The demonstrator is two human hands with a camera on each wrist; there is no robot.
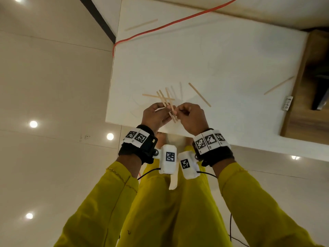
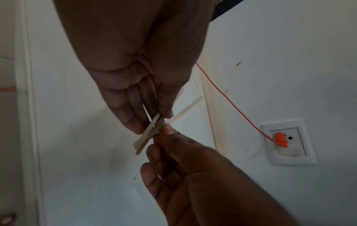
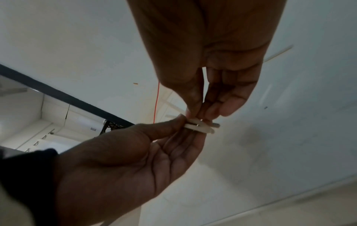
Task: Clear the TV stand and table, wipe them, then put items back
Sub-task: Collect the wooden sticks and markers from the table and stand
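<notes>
In the head view, the left hand (image 1: 154, 113) and the right hand (image 1: 191, 115) meet above the near edge of a white table (image 1: 222, 56). Together they hold a small bundle of wooden sticks (image 1: 168, 102), which fans out away from the person. More sticks lie on the table: one (image 1: 199, 94) just right of the hands, one (image 1: 278, 85) near the right edge, one (image 1: 141, 24) at the far left beside an orange cable (image 1: 178, 20). In the left wrist view, the left hand (image 2: 135, 61) pinches the sticks (image 2: 148, 134) between thumb and fingertips, and the right hand (image 2: 193, 175) touches the same bundle with its thumb and curled fingers. The cable (image 2: 228, 97) runs to an orange plug (image 2: 281, 139) in a white socket (image 2: 309, 157). In the right wrist view, the right hand (image 3: 212, 53) pinches the sticks (image 3: 201, 127) from above, and the left hand (image 3: 125, 160) holds them with the thumb on top and the fingers under.
</notes>
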